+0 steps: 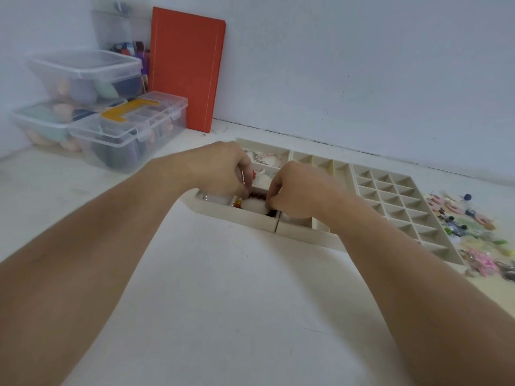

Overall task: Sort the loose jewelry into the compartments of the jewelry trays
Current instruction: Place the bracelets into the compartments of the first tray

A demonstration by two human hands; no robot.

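Observation:
Three beige jewelry trays lie side by side near the wall. The left tray (237, 214) has large compartments; the middle tray (320, 162) has long slots; the right tray (401, 201) is a grid of small cells. My left hand (220, 168) and my right hand (295, 188) hover over the left tray's near compartment, both pinching a dark red beaded strand (257, 195) stretched between them. A multicoloured bead piece (237, 203) lies beside it. A silver chain (263, 157) sits in a far compartment. Loose jewelry (471, 232) is heaped right of the grid tray.
Clear plastic storage boxes (125, 129) with coloured contents are stacked at the back left. An orange-red book (186, 71) leans on the wall behind them. White tabletop (223, 288) spreads in front of the trays.

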